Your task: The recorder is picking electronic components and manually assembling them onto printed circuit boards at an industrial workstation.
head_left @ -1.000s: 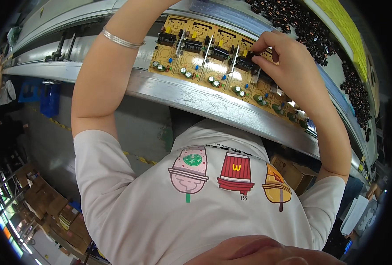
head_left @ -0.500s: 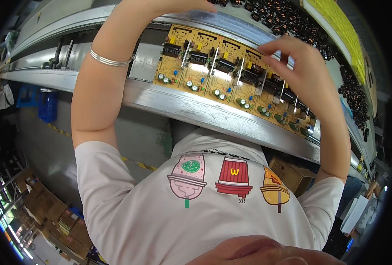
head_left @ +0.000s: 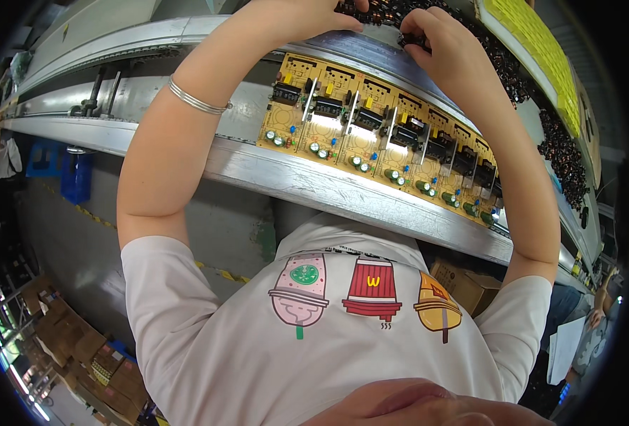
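Thumb and forefinger of the right hand [head_left: 438, 44] are pinched on a small black component [head_left: 404, 40], out beyond the far edge of the yellow circuit-board panel [head_left: 279, 117]! Here's the left hand [head_left: 321, 14], reaching past the panel's left half to a heap of copper-wound coils [head_left: 502, 64]; it runs off the view, so whether it grips anything I cannot tell. And the panel lies along the metal rail [head_left: 286, 177], apart from both hands: black cylindrical capacitors [head_left: 328, 106] row across its middle, upright heat sinks [head_left: 352, 106] stand between them, green silver-topped capacitors [head_left: 318, 150] line its near side. Farther out from the panel, past the heap, a bright yellow sheet [head_left: 534, 57]; well off to the panel's left, a blue bin [head_left: 77, 177]; nearside of its right end, a cardboard box [head_left: 463, 284].
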A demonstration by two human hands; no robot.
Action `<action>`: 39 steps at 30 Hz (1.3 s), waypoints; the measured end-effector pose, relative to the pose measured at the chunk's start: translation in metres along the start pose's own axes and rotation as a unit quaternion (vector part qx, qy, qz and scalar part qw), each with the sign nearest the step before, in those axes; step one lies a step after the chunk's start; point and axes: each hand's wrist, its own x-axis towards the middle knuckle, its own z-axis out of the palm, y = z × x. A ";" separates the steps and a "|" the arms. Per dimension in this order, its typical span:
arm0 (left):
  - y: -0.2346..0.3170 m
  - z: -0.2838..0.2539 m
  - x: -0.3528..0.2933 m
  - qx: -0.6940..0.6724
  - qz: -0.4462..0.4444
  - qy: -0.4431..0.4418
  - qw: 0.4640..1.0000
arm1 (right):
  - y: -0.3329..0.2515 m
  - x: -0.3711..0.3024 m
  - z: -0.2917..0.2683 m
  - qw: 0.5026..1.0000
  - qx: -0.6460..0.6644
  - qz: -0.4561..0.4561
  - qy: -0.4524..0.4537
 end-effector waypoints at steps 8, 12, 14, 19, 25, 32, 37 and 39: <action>-0.005 -0.012 -0.010 0.019 -0.102 -0.042 0.994 | -0.022 -0.004 -0.026 0.978 0.181 0.096 -0.046; -0.002 -0.009 -0.009 -0.006 -0.095 -0.048 0.994 | -0.002 -0.028 -0.011 0.926 0.368 0.064 -0.054; -0.001 -0.008 -0.008 -0.001 -0.087 -0.049 0.995 | -0.012 -0.038 -0.017 0.916 0.383 0.088 -0.083; -0.002 -0.006 -0.008 0.024 -0.093 -0.044 0.994 | -0.045 -0.049 -0.027 0.932 0.319 0.101 -0.138; 0.003 -0.008 -0.008 0.018 -0.106 -0.063 0.992 | -0.051 -0.061 -0.012 0.946 0.278 0.127 -0.106; 0.000 -0.007 -0.007 0.009 -0.109 -0.066 0.992 | -0.057 -0.063 -0.019 0.953 0.234 0.152 -0.115; -0.006 -0.006 -0.008 0.006 -0.102 -0.053 0.993 | -0.060 -0.058 -0.027 0.969 0.177 0.115 -0.128; -0.005 -0.007 -0.010 0.009 -0.105 -0.052 0.993 | -0.060 -0.057 -0.027 0.973 0.159 0.101 -0.132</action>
